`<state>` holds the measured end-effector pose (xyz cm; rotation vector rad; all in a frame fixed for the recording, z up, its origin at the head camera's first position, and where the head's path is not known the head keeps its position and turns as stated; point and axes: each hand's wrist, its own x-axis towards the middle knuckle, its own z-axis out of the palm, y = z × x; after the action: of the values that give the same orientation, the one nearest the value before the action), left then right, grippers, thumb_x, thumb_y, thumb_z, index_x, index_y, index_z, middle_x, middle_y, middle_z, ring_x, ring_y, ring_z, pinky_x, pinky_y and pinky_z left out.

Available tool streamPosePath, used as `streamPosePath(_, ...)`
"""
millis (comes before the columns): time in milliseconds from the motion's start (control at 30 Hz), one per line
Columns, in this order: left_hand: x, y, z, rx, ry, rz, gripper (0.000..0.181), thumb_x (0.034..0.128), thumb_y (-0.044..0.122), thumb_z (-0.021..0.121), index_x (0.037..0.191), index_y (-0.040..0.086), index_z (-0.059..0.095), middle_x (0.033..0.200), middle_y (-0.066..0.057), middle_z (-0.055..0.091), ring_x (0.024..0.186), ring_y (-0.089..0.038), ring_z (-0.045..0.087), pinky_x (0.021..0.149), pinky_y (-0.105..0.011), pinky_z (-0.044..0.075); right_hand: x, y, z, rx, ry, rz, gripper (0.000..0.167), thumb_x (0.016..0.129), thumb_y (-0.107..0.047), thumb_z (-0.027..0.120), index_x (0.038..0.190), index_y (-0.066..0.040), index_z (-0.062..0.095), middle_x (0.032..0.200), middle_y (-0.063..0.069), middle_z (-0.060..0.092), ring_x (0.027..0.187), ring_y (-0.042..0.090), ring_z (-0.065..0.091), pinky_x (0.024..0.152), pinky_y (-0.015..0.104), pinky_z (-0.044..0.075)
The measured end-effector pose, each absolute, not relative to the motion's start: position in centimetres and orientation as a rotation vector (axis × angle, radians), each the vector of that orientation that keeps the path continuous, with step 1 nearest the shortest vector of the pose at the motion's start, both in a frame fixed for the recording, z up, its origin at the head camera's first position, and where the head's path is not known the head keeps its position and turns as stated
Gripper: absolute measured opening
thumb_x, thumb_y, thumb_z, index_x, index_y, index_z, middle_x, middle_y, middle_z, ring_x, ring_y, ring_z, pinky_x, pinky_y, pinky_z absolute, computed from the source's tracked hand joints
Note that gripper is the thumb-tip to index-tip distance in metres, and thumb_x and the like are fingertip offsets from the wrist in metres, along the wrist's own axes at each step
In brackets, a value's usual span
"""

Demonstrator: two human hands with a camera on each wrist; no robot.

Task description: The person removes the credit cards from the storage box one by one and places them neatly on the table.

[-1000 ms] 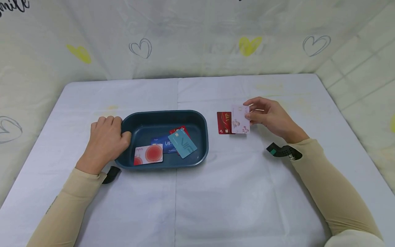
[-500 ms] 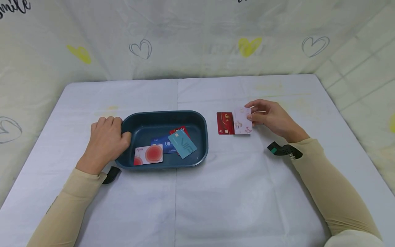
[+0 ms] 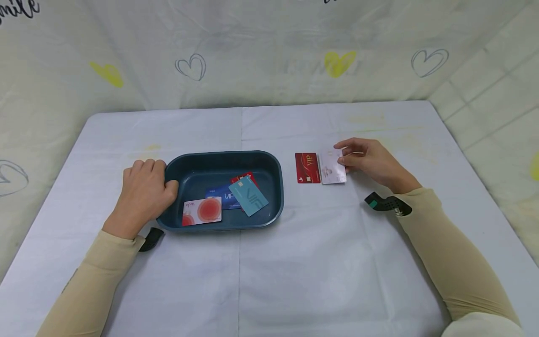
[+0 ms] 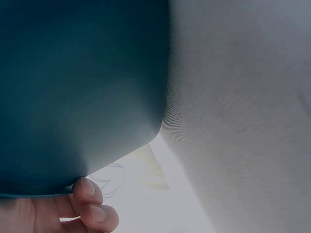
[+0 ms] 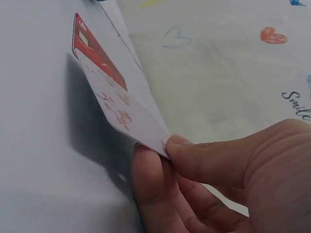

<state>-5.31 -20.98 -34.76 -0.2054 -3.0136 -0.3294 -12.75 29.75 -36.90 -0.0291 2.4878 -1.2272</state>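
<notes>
Holding four cards (image 3: 249, 196), the tray (image 3: 202, 171) occupies left grip (image 3: 145, 194); right grip (image 3: 370, 161) pinches pale card (image 3: 331, 168).

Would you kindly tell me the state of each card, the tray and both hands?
Tray: upright, four cards visible inside
Left hand: gripping tray rim
Pink card: pinched at one side
Right hand: pinching pink card
Outer red card: print up
Teal card: uncovered
White card: uncovered
Blue card: partly covered
Inner red card: mostly covered

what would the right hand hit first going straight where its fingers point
Beyond the pale card it pinches, the right hand would likely meet the red VIP card, though depth is unclear.
</notes>
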Motion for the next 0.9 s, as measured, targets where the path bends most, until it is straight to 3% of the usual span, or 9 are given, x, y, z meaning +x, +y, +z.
streamPosePath(333,-5.4,-20.9,-34.7,-0.197,-3.024,-0.318,0.025,0.0895,0.019,0.044,0.086,-0.004,0.053,0.081,-0.018,0.051,0.085,-0.038,0.044,0.076,-0.050,0.033,-12.8,29.2,-36.4,0.032,2.521,-1.152,0.050,0.099,-0.031,0.068,0.144,-0.014,0.052,0.133,0.016,0.065,0.093,0.019,0.070,0.079,0.018,0.055)
streamPosePath(533,-5.2,-21.1,-34.8,-0.194,-3.027,-0.322,0.024,0.0891,0.019,0.043,0.083,-0.003,0.052,0.078,-0.017,0.049,0.082,-0.037,0.043,0.073,-0.048,0.031,-12.7,28.8,-36.3,0.005,2.521,-1.186,0.046,0.097,-0.025,0.071,0.139,-0.009,0.059,0.127,0.017,0.068,0.089,0.015,0.070,0.077,0.018,0.056)
streamPosePath(900,-5.3,-21.0,-34.8,-0.204,-3.017,-0.336,0.025,0.0897,0.019,0.045,0.086,-0.004,0.053,0.079,-0.017,0.050,0.082,-0.037,0.043,0.074,-0.049,0.031,-12.6,28.9,-36.4,0.017,2.617,-1.099,0.043,0.097,-0.030,0.070,0.136,-0.013,0.062,0.117,0.012,0.067,0.090,0.020,0.068,0.076,0.019,0.054)
